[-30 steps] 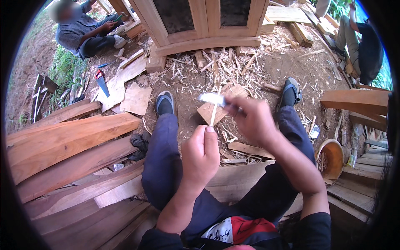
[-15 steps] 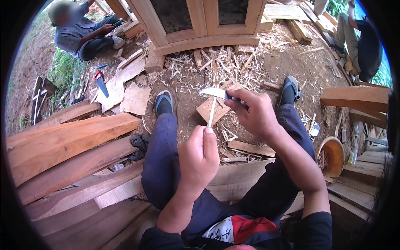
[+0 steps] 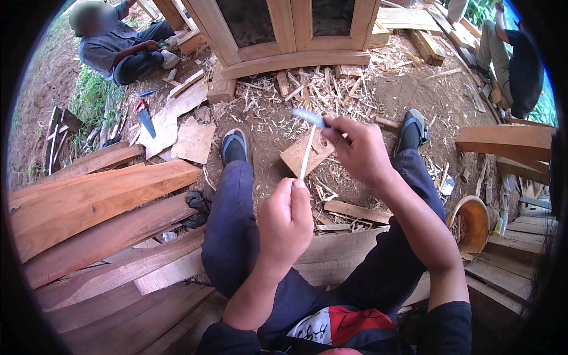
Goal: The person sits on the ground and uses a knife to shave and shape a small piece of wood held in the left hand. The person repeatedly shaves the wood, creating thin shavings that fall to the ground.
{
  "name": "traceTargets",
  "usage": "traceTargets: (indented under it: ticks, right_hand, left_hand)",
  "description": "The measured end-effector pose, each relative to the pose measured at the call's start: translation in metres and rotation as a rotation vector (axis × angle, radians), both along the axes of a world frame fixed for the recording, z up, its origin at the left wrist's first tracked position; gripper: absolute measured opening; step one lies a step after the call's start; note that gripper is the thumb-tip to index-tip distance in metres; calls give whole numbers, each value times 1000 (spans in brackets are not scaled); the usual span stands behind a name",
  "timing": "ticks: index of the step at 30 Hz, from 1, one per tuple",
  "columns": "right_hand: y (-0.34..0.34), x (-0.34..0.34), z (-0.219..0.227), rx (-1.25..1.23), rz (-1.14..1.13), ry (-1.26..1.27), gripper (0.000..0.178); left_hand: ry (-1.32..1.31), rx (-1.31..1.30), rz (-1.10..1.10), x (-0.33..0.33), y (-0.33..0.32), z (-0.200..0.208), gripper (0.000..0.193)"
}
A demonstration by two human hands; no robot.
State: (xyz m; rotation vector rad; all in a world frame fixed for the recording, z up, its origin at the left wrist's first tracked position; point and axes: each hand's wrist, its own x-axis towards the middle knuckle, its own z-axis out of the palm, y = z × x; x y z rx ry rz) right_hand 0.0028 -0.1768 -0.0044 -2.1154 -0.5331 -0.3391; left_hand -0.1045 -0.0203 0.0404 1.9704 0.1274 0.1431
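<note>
Seated, the person held both hands out between the knees, the hands apart from each other. The left hand (image 3: 288, 213) was clamped on the lower end of a thin pale stick (image 3: 307, 155), thumb lying uppermost; the stick rose from the fist, tilted slightly right. The right hand (image 3: 361, 151) was closed round a knife (image 3: 307, 116), higher and to the right of the left hand, its blade pointing left near the stick's upper end — blade blurred, contact with the stick could not be told. A wood block (image 3: 322, 152) lay on the ground behind the stick in this view, between the person's feet. Shavings (image 3: 349, 100) were scattered beyond the block, up to the foot of a panelled wooden cabinet (image 3: 296, 62). To the left, a saw (image 3: 145, 121) lay near sheets of thin board (image 3: 192, 142), with stacked planks (image 3: 89, 201) nearer the person and a dark cloth (image 3: 199, 207) at their ends. To the right, a bucket (image 3: 471, 225) lay tipped beside the leg. Two co-workers were in view — one seated upper left (image 3: 109, 56), one upper right (image 3: 523, 71).
</note>
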Motion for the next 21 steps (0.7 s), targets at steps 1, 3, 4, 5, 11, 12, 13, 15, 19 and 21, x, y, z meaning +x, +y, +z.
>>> traceTargets:
  ticks: [1,3,4,5,11,12,13,15,19,21]
  right_hand:
    - [0,4,0,2,-42,18,20]
    - [2,-2,4,45,-56,4,18]
    - [7,-11,8,26,-21,-65,18]
    - [11,-20,8,69,-10,-39,19]
    - [10,-17,0,290,-148,429,21]
    - [7,-17,2,360,-127,364,23]
    - [6,-19,7,360,-110,320,22]
    - [6,-24,19,266,-26,177,22]
    - [9,-30,18,127,88,-11,23]
    - [7,-22,17,143,59,-9,22]
  left_hand:
    - [-31,-4,-6,0,-2,1,29]
    - [-59,-2,-17,1,-2,2,29]
    - [-53,7,-9,0,0,1,29]
    - [-46,12,-5,0,0,1,28]
    - [-75,-27,0,-1,-1,7,26]
    - [-72,-11,16,0,0,6,25]
    - [-68,5,36,1,0,6,25]
    - [-67,7,65,2,0,3,24]
    - [-78,-5,45,2,-1,-1,23]
    - [-85,3,13,2,-1,1,24]
